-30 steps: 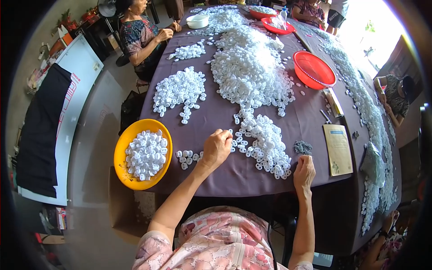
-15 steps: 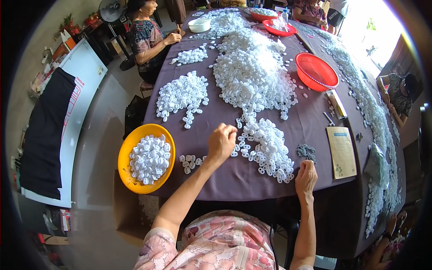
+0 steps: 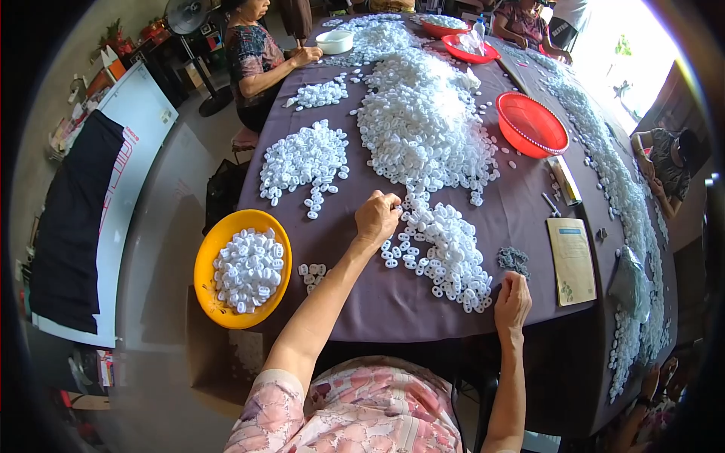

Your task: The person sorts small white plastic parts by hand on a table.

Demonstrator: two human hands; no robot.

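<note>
Our left hand [image 3: 375,217] has moved up from the loose pieces toward the pile [image 3: 451,253] at 12 o'clock, fingers curled on white pieces. Our right hand [image 3: 513,300] stays flat on the table [image 3: 521,204], holding nothing, so picking continues.

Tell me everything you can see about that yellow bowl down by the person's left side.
The round yellow plastic bowl sits upright at the table's left edge, seemingly just off the purple tablecloth; what holds it up is hidden. It is shallow and wide-rimmed, with a mound of small white plastic ring-shaped pieces covering most of its floor, a yellow crescent left bare along its left side. No hand touches it: the left hand is at the loose pieces on the cloth, well to its right.
</note>
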